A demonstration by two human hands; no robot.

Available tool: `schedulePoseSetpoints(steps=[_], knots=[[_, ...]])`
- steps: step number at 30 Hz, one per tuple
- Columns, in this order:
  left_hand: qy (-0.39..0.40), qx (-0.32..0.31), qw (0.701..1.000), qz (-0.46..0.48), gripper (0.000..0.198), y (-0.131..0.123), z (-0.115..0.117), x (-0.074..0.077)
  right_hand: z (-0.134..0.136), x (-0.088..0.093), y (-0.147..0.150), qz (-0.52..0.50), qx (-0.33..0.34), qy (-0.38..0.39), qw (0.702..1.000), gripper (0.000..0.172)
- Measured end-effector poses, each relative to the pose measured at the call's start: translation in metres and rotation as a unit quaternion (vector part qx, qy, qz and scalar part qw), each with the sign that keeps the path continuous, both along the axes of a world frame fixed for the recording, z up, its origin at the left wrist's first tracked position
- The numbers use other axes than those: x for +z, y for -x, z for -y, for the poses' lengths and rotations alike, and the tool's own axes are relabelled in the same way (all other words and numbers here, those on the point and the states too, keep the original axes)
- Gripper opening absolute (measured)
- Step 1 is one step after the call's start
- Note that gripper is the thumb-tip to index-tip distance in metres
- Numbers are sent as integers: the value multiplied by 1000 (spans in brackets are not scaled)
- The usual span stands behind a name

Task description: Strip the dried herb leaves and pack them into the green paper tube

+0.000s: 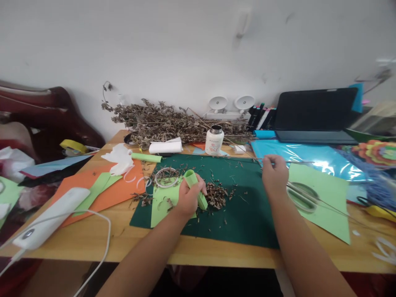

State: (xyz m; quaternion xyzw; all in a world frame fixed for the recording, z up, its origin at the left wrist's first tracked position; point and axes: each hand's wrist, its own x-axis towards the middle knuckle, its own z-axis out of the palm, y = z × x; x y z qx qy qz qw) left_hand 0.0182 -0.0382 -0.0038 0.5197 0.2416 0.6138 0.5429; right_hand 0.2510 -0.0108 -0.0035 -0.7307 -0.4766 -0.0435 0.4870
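Green paper tube (191,177), open-topped, tilted, wrapped in left hand (188,199).

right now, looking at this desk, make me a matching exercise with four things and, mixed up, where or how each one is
1. light green tube
2. white bottle
3. brown dried bits
4. black screen

A. heaped on the dark green mat
B. behind the shiny blue package
C. gripped in the left hand
D. upright, mouth open

Pairs: 1-C, 2-D, 3-A, 4-B
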Motion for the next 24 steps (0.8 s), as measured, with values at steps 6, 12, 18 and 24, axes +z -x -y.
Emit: schedulePoseSetpoints(steps=[6, 12, 18, 24], knots=[[-55, -88, 989, -109, 16, 3, 12, -3, 2, -17, 30, 65, 261, 99, 958, 20], [-93, -96, 983, -129, 19, 3, 16, -5, 14, -8, 48, 193, 415, 238, 857, 23], [-75, -96, 984, -128, 18, 2, 15, -4, 18, -4, 55, 214, 435, 257, 836, 19], [-63, -99, 980, -161, 18, 1, 19, -5, 15, -10, 47, 110, 424, 215, 873, 20]])
